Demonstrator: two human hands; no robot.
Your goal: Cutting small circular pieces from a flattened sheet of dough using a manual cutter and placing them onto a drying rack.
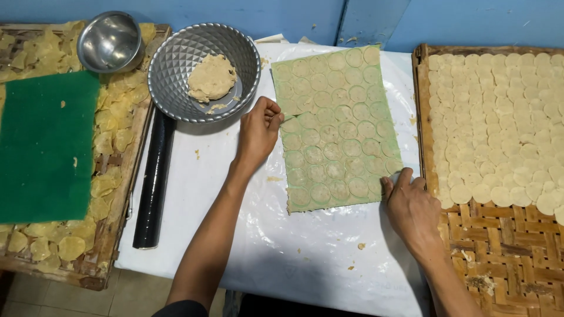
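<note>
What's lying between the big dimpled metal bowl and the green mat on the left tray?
In the head view, pale dried discs scattered on the left woven tray fill the stretch between the dimpled metal bowl and the green mat.

left hand: bare, no ring or watch | right hand: bare | my forearms: unsleeved | dark cloth at my elbow
</note>
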